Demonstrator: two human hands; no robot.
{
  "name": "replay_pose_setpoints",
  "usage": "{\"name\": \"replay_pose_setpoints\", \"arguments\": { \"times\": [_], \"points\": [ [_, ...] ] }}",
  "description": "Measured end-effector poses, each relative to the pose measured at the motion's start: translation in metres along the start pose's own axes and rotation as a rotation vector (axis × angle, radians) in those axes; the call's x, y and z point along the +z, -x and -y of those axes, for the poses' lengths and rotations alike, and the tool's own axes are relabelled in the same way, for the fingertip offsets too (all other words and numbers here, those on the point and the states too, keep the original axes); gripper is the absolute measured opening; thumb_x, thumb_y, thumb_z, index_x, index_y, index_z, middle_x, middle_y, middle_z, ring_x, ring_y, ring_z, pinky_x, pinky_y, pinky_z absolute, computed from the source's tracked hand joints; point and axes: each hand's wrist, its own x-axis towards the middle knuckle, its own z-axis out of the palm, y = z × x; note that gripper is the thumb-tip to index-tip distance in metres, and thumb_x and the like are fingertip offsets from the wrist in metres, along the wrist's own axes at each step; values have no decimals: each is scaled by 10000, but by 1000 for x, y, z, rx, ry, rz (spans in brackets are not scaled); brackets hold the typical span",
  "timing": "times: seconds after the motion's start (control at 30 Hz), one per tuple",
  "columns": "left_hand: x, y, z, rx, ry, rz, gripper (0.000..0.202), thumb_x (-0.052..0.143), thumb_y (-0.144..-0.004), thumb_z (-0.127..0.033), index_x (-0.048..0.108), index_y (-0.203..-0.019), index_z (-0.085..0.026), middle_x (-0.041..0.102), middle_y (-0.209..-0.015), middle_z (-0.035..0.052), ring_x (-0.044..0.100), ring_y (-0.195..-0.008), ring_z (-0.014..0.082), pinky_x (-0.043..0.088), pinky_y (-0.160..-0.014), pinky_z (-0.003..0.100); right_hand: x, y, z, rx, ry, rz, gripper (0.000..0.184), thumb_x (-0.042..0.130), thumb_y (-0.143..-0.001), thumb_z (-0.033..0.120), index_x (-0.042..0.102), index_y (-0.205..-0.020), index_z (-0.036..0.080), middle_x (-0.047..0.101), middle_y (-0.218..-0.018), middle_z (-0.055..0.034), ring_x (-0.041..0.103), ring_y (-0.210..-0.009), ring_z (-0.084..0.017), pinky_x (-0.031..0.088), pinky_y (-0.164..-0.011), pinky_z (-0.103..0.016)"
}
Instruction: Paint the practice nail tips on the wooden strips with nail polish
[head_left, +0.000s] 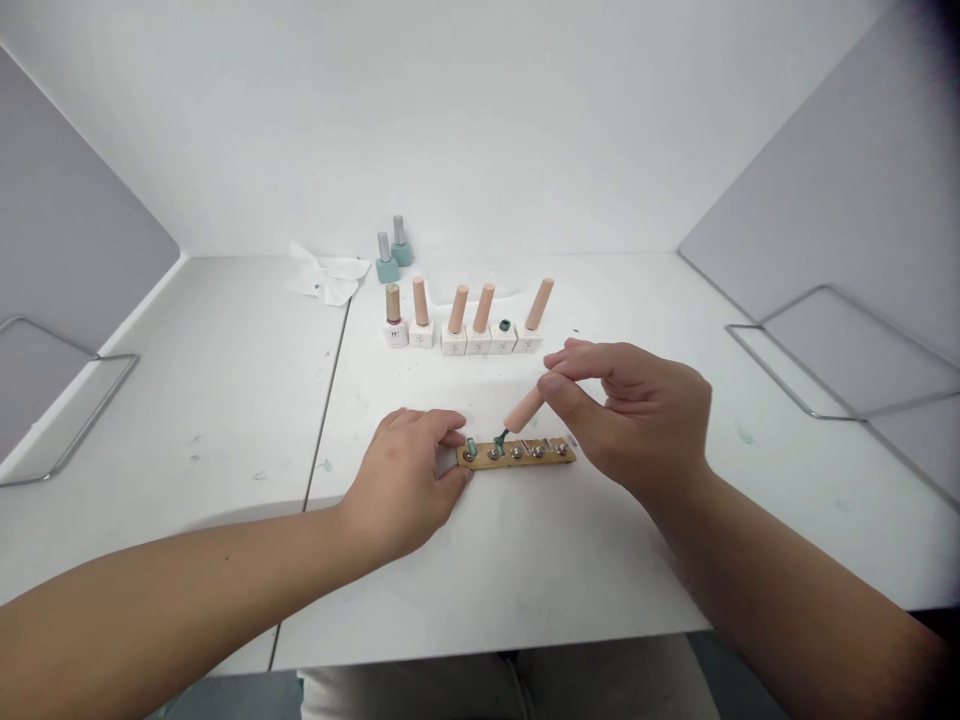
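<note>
My right hand [630, 410] pinches the peach cap of a nail polish brush [524, 409]. Its dark green bristles touch the second nail tip [499, 446] from the left on a narrow wooden nail display stand [517, 461]. Several tips sit on round metal studs along this stand; the leftmost tip [471, 446] shows green polish. My left hand [409, 480] grips the stand's left end between thumb and fingers. Behind them, one square white bottle [503, 338] stands uncapped, with dark green around its neck.
Several white bottles with peach caps [459, 312] stand in a row beyond my hands, beside a gold-capped bottle [394, 318]. Two teal bottles [387, 268] and a crumpled tissue [330, 280] lie farther back left. Wire frames [817, 415] are at both sides.
</note>
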Motion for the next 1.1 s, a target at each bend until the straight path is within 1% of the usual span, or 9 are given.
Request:
{"name": "replay_pose_setpoints", "arguments": {
  "times": [0.1, 0.2, 0.33, 0.57, 0.77, 0.87, 0.93, 1.1],
  "points": [
    [-1, 0, 0, -5, 1, 4, 361, 628, -747, -187, 554, -1100, -214, 691, -968, 16, 593, -966, 233, 498, -866, 435, 0, 0, 0, 13, -8, -4, 182, 655, -744, 83, 629, -709, 260, 677, -626, 68, 651, -694, -132, 558, -849, -381],
    [-2, 0, 0, -2, -3, 4, 355, 624, -750, -189, 553, -1098, -214, 690, -969, 20, 595, -965, 236, 500, -860, 435, -1, 0, -1, 6, -28, 6, 197, 651, -745, 72, 636, -757, 268, 684, -623, 67, 655, -722, -142, 548, -882, -403],
    [-2, 1, 0, 3, -8, 3, 350, 623, -754, -191, 552, -1096, -216, 690, -974, 23, 599, -966, 239, 500, -863, 442, -1, 1, -1, -29, -42, 14, 197, 648, -745, 84, 625, -719, 279, 675, -612, 73, 648, -674, -144, 550, -879, -424],
    [-1, 0, -1, -8, -1, 6, 369, 629, -750, -189, 549, -1110, -213, 693, -969, 26, 600, -988, 245, 504, -857, 440, -3, 2, -1, -60, -90, 44, 200, 646, -702, 76, 608, -638, 261, 639, -585, 67, 650, -676, -155, 559, -859, -442],
    [-1, 2, -1, -6, -3, 6, 366, 625, -752, -184, 548, -1109, -208, 690, -978, 24, 598, -986, 241, 501, -863, 439, -4, 2, -1, -70, -105, 60, 206, 650, -685, 57, 613, -672, 259, 631, -567, 76, 643, -662, -145, 562, -859, -435],
    [-1, 2, -1, 1, -5, 1, 365, 630, -751, -184, 547, -1106, -210, 691, -975, 22, 602, -977, 241, 498, -870, 446, -2, 1, 0, -52, -65, 25, 198, 660, -691, 65, 614, -648, 253, 637, -607, 67, 649, -672, -142, 563, -860, -422],
    [-1, 1, -2, 0, -5, 0, 363, 632, -749, -183, 550, -1101, -213, 693, -966, 22, 606, -969, 240, 500, -868, 448, -1, 0, 0, -26, -49, 10, 193, 659, -709, 74, 618, -664, 257, 652, -632, 64, 652, -678, -140, 559, -871, -422],
    [-1, 1, -1, -5, -1, 2, 361, 622, -750, -177, 550, -1101, -220, 695, -970, 22, 607, -969, 241, 510, -852, 442, 0, -1, 0, -19, -28, -9, 205, 659, -733, 75, 625, -684, 271, 672, -621, 73, 657, -712, -138, 556, -887, -404]
  ]
}}
